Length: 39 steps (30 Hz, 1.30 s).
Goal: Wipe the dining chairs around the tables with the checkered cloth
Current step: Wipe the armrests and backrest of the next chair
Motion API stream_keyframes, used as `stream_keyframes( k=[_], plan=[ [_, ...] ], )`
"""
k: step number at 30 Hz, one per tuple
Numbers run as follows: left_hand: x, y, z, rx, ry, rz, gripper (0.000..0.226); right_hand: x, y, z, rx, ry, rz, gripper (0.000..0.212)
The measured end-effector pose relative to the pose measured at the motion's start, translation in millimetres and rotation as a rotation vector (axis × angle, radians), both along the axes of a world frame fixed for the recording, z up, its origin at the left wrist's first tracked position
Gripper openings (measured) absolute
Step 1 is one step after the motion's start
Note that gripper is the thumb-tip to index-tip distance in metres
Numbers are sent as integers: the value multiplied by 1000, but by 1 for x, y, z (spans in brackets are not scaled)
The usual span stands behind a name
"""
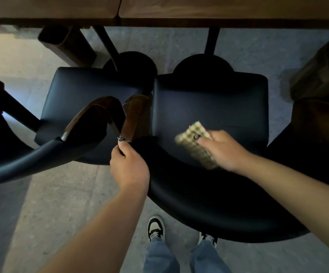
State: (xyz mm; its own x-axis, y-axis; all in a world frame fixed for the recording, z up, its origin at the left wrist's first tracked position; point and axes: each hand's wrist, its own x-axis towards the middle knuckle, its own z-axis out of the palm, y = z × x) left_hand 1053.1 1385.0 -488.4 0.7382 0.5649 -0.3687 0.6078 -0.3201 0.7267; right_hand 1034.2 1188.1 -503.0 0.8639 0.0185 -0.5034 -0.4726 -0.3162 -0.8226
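Two dark padded dining chairs stand side by side below me. My right hand (221,148) holds the folded checkered cloth (195,143) against the rear of the right chair's seat (210,103), just inside its curved black backrest (208,203). The cloth is blurred. My left hand (129,166) grips the left end of that backrest, where it meets the brown wooden armrest (136,117). The left chair's seat (77,99) lies beside it, with its own backrest (22,158) curving off to the left.
A wooden table edge (159,18) runs across the top, with black pedestal legs (211,42) and round bases under it. Wooden armrests of other chairs stand at the upper left (67,44) and far right (321,75). My feet (155,229) stand on the speckled floor.
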Motion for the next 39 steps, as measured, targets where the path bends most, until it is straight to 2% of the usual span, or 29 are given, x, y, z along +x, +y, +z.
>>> stream_keyframes(
  k=[2, 5, 7, 9, 12, 16, 20, 22, 25, 26, 28, 29, 30, 32, 34, 36, 39],
  plan=[
    [0, 1, 0, 3, 7, -2, 46, 24, 4, -23, -265, -1, 59, 30],
    [1, 1, -1, 0, 13, 1, 47, 38, 35, -63, -335, 70, 246, 26],
    [2, 1, 0, 17, 15, 7, 45, 34, 56, -80, -272, 122, 333, 34],
    [2, -1, 0, 30, 18, 8, 42, 29, 63, -83, -230, 118, 329, 37],
    [2, 0, 0, 48, 26, -3, 41, 19, 57, -69, -186, 66, 294, 31],
    [2, -1, 2, 58, 41, -14, 44, 1, 54, -31, -168, -24, 352, 37],
    [3, -1, 4, 59, 48, -20, 48, -26, 52, 8, -55, -201, 398, 14],
    [4, -1, 3, 68, 50, -22, 49, -43, 45, 23, 18, -246, 386, 18],
    [5, -2, 3, 56, 53, -4, 49, -61, 32, 38, 130, -137, 443, 22],
    [5, -2, 3, 48, 62, 4, 49, -63, 26, 41, 209, -79, 396, 19],
    [4, -3, 9, 38, 94, 5, 50, -58, 16, 42, 343, 72, 141, 20],
    [2, -5, 12, 24, 109, 5, 50, -50, 10, 40, 330, 130, 22, 22],
    [0, -8, 14, 1, 129, 16, 50, -38, 4, 38, 227, 148, -43, 25],
    [-10, -16, 16, -59, 173, 59, 46, -11, -6, 26, -74, 141, -47, 29],
    [-22, -23, 15, -39, 184, 53, 43, 19, -10, 7, -291, 143, 12, 31],
    [-30, -25, 14, 71, 152, -2, 40, 40, -4, -20, -431, 194, 125, 30],
    [-29, -25, 9, 122, 113, -10, 41, 39, 22, -65, -472, 278, 353, 39]
  ],
)
